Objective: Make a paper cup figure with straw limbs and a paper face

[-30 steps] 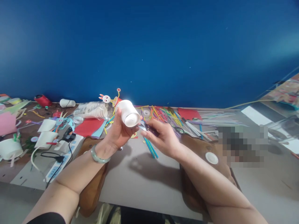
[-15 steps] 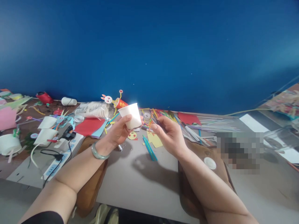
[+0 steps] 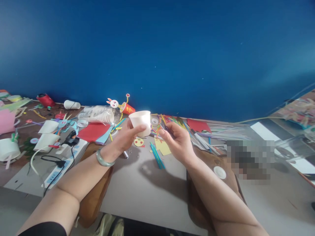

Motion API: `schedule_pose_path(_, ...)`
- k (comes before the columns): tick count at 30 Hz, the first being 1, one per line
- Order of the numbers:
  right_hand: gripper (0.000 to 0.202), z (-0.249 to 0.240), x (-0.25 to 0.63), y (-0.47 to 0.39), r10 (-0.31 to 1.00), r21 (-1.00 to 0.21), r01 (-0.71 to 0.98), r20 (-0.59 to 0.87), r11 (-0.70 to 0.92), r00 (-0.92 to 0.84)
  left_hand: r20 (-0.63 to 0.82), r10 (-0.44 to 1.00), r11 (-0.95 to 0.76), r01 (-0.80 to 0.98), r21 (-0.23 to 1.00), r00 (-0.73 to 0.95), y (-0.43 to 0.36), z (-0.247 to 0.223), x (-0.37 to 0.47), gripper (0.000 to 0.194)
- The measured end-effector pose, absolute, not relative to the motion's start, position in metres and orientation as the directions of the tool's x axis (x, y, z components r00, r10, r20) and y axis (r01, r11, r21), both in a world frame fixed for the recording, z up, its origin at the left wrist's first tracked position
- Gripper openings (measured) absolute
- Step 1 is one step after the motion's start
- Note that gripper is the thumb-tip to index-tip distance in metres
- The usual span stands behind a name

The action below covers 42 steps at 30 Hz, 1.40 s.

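The left hand (image 3: 126, 136) curls its fingers round a white paper cup (image 3: 140, 121), held above the tabletop (image 3: 142, 193), its visible side plain; beyond, a rabbit-faced red cup (image 3: 129, 108) looks finished. Between the 2 hands, moving room runs to the tabletop's near edge. The right hand (image 3: 179, 141) pinches a thin dark item (image 3: 162, 124), fingers nearly closed.

On my screen, the cup (image 3: 140, 123) hides some fingertips of the left hand (image 3: 125, 137), I can't identify the thin thing (image 3: 162, 126) in the right hand (image 3: 180, 141), blocky blur (image 3: 250, 160) masks some table (image 3: 265, 203), and the left edge crops pink paper (image 3: 6, 121).
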State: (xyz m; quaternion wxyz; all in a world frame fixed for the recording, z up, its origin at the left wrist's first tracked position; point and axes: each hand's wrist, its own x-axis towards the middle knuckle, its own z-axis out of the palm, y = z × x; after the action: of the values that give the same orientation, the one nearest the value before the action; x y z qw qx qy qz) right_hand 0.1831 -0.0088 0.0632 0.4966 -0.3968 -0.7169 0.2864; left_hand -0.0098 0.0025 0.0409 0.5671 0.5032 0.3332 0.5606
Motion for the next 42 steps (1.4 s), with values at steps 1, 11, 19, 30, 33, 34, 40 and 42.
schedule_pose_path(1,0.046,0.063,0.184,-0.009,0.856,-0.81,0.278,0.486,0.517,-0.176,0.246,0.961,-0.214,-0.224,0.951,0.127,0.002,0.04,-0.01,0.047)
schedule_pose_path(11,0.049,0.061,0.185,-0.009,0.861,-0.842,0.187,0.476,0.505,-0.181,0.733,0.665,-0.738,0.273,0.617,0.141,-0.003,0.025,-0.006,0.066)
schedule_pose_path(19,0.036,0.056,0.187,-0.013,0.811,-0.781,0.222,0.544,0.583,-0.215,0.756,0.614,-0.784,0.294,0.547,0.228,-0.008,0.026,-0.004,0.069)
schedule_pose_path(30,0.023,0.064,0.183,-0.025,0.806,-0.742,0.316,0.545,0.592,-0.23,0.695,0.661,-0.749,0.196,0.632,0.284,-0.015,0.015,0.001,0.081)
schedule_pose_path(33,0.021,0.063,0.182,-0.025,0.819,-0.758,0.311,0.528,0.573,-0.223,0.703,0.666,-0.745,0.182,0.642,0.25,-0.013,0.013,0.003,0.081)
schedule_pose_path(34,0.02,0.063,0.181,-0.025,0.824,-0.766,0.304,0.522,0.567,-0.221,0.699,0.669,-0.742,0.175,0.647,0.251,-0.012,0.012,0.003,0.083)
schedule_pose_path(40,0.02,0.066,0.182,-0.027,0.844,-0.809,0.25,0.484,0.532,-0.231,0.637,0.718,-0.688,0.142,0.712,0.281,-0.013,0.017,-0.002,0.085)
schedule_pose_path(42,0.02,0.067,0.184,-0.028,0.852,-0.817,0.253,0.471,0.519,-0.228,0.622,0.735,-0.672,0.171,0.72,0.269,-0.015,0.02,-0.002,0.082)
